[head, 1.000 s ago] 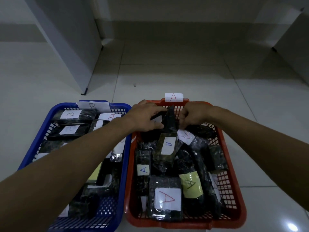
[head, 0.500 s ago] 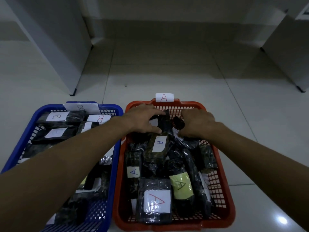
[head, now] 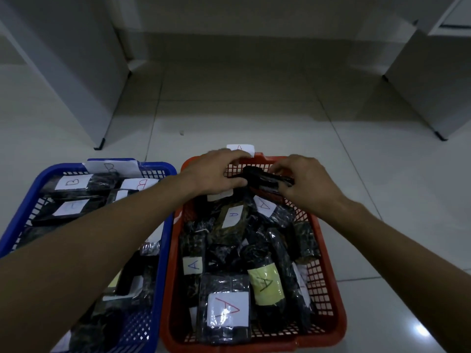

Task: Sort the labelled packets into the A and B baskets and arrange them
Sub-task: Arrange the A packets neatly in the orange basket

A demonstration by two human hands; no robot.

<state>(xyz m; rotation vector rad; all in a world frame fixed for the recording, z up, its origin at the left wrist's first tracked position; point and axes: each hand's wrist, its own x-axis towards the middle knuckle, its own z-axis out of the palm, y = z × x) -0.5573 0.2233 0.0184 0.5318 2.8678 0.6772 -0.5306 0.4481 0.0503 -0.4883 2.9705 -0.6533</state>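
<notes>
A dark plastic-wrapped packet (head: 265, 178) is held above the far end of the red basket (head: 331, 296). The left hand (head: 214, 174) and right hand (head: 303, 182), arms outstretched, curl their fingers around its ends. Packets below read "A"; those in the blue basket (head: 23, 207) read "B".

Two bare forearms, entering from 7 and 4 o'clock. No sleeves, bare to the frame's edge. Left hand (head: 214, 174) and right hand (head: 305, 182) ungloved, fingers unadorned.
</notes>
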